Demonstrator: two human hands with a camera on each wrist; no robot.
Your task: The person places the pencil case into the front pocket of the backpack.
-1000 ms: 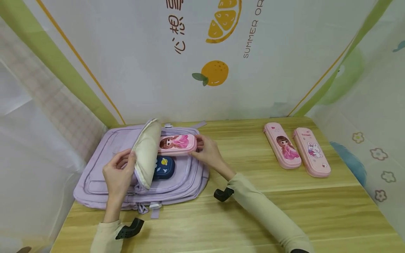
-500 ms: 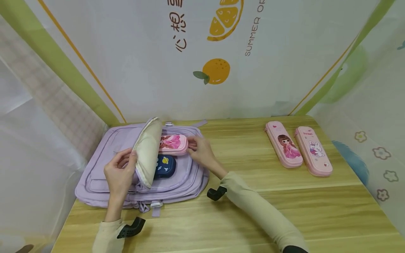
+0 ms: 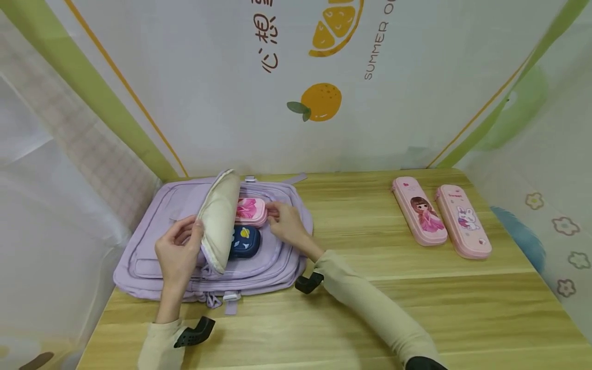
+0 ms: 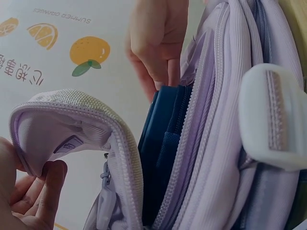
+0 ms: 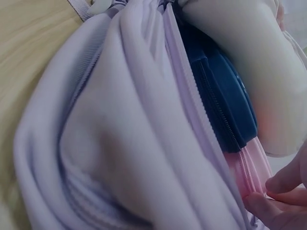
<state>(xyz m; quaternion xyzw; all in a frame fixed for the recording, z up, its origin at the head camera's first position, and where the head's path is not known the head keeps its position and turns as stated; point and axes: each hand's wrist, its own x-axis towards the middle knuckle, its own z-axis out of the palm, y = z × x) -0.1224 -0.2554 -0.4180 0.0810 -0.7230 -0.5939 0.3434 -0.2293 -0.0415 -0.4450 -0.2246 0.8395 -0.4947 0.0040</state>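
Note:
A lilac backpack (image 3: 150,241) lies flat on the table, its front pocket unzipped. My left hand (image 3: 178,252) pinches the edge of the pocket flap (image 3: 219,221) and holds it raised, cream lining showing. My right hand (image 3: 288,223) grips the near end of a pink pencil case (image 3: 252,209) with thumb and fingertips, as the right wrist view shows. The case's far part is hidden behind the flap. Beside it in the pocket sits a navy pencil case (image 3: 245,241) with a planet print, partly covered by the flap.
Two more pink pencil cases lie side by side at the table's right: one with a doll print (image 3: 421,211), one with a rabbit print (image 3: 464,222). A printed curtain (image 3: 393,118) rises behind the wooden table (image 3: 351,216).
My right hand has moved left, sliding the pink pencil case deeper under the flap, so less of its doll picture shows. My left hand keeps holding the flap up.

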